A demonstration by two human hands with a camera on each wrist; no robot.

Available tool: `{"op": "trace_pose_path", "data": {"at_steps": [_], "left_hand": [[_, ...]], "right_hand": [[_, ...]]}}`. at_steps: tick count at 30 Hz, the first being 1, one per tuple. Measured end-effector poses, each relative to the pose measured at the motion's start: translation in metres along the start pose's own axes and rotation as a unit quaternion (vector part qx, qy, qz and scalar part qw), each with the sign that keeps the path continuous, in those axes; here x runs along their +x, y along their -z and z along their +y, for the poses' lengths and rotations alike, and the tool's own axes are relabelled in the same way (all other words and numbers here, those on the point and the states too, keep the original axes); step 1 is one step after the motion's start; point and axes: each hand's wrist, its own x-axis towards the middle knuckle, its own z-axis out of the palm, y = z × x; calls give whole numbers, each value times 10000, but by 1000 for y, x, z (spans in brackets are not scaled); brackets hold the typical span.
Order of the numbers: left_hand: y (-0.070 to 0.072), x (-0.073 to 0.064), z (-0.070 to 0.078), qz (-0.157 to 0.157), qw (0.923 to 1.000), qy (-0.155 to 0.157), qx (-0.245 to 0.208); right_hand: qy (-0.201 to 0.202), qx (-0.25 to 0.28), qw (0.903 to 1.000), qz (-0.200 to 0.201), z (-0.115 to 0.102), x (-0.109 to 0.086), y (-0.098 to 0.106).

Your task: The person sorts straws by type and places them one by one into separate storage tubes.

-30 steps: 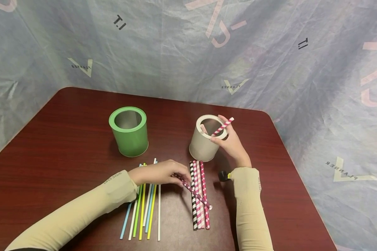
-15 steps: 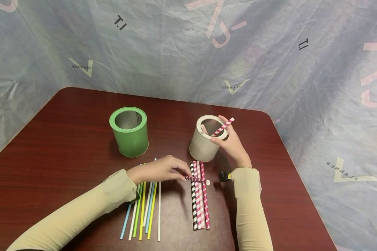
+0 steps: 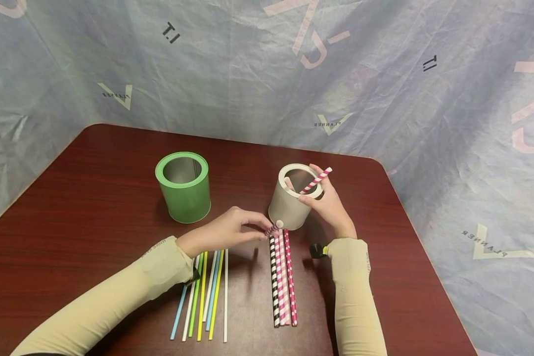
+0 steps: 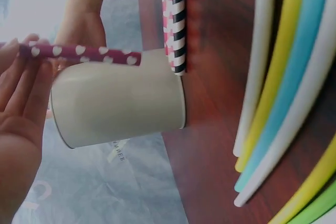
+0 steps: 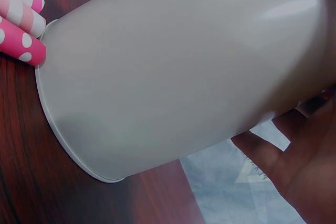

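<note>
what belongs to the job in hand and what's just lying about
In the job, apparently:
heart-patterned straw in left hand
pale can gripped by right hand
striped straw inside
other patterned straws

Apparently lying about for now:
green can
thin plain sticks

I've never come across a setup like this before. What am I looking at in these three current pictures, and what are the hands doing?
There's no robot here: a person works with two bare hands. The widest picture comes from a camera on the head, looking forward and down. The other two come from cameras worn on each wrist; the left one shows the scene turned sideways.

On the dark red table stand a green can and a pale can. Nearer the person lie thin plain sticks and a row of thicker patterned straws.

The left hand pinches a heart-patterned straw. The right hand grips the pale can by its rim, where a striped straw pokes out.
</note>
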Motion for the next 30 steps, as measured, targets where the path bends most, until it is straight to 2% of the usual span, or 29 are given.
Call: {"op": "trace_pose_path", "data": {"at_steps": [3,7,12,18,22,26,30], "left_hand": [[1,2,4,467,9982,50,-374],[3,6,8,1177,9899,90,-790],[4,13,11,2068,9723,-34,-1086],[6,23,17,2917,9498,-282,-1094],[7,32,19,3266,9349,-473,-1309],[6,45,21,3443,9286,-556,-1270],[3,59,21,3536,9232,-826,-1257]], "right_hand": [[24,-14,10000,2,1,1,0],[25,-40,10000,-1,2,1,1],[25,-49,10000,-18,1,0,1],[66,-59,10000,0,1,1,0],[80,-63,9999,-12,1,2,-1],[42,-33,10000,-10,1,1,-1],[17,-38,10000,-2,0,1,0]]}}
